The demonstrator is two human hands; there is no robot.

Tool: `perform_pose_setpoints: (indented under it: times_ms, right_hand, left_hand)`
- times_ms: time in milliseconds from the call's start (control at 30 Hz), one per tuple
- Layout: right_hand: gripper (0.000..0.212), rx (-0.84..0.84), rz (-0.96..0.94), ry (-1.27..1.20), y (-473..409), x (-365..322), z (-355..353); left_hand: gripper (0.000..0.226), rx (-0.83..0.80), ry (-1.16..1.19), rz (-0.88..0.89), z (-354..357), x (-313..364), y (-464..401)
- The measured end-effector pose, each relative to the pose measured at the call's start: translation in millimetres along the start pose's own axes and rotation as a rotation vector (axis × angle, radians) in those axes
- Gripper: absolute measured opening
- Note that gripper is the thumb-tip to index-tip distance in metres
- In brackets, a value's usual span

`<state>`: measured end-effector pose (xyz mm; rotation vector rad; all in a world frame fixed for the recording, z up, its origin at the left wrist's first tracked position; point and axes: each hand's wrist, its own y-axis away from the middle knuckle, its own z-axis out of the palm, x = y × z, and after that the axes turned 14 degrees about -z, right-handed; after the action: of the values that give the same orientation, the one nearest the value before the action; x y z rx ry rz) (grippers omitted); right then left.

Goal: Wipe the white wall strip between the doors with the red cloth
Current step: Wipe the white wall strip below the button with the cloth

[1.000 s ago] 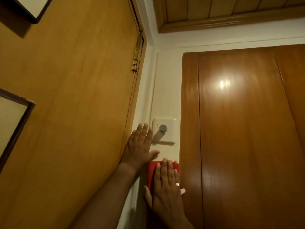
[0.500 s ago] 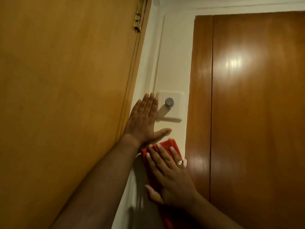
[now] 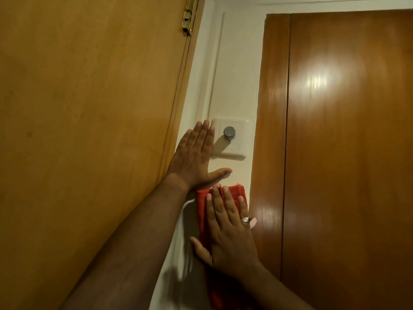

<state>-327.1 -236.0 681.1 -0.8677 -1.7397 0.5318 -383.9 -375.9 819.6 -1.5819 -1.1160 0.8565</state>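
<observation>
A narrow white wall strip (image 3: 237, 70) runs up between two wooden doors. The red cloth (image 3: 202, 204) lies flat against it below the switch plate, hanging down out of view. My right hand (image 3: 230, 231) presses flat on the cloth, fingers spread and pointing up, a ring on one finger. Just above it, my left hand (image 3: 194, 157) rests flat on the bare wall beside the left door frame, thumb out to the right, holding nothing. The lower part of the cloth is hidden by my right forearm.
A white switch plate with a grey round knob (image 3: 229, 132) sits on the strip just right of my left fingers. A light wooden door (image 3: 89, 130) with a brass hinge (image 3: 187, 23) stands left, a darker glossy door (image 3: 346, 153) right.
The view tilted down and then steadied. My right hand straightened from a leftward slant to pointing up, staying on the cloth just below the left thumb. The left hand stays planted on the wall.
</observation>
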Motion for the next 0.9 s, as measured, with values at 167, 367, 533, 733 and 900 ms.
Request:
perform_pose_setpoints:
  times_ms: [167, 367, 533, 733, 900]
  right_hand:
    - [0.090, -0.034, -0.012, 0.021, 1, 6, -6]
    - [0.082, 0.042, 0.229, -0.048, -13, -12, -8]
    - [0.081, -0.030, -0.120, 0.008, 3, 9, -5]
    - [0.077, 0.000, -0.172, 0.030, 7, 21, -6]
    - [0.080, 0.084, 0.254, -0.077, -2, -3, -7]
  left_hand:
    - [0.114, -0.005, 0.027, -0.007, -1, 1, 3]
    - [0.116, 0.001, 0.004, -0.006, 1, 0, 1]
    - [0.112, 0.005, 0.022, -0.012, 1, 3, 2]
    - [0.112, 0.009, 0.015, -0.026, 0, 2, 5]
    - [0.117, -0.013, -0.004, -0.021, -2, 1, 4]
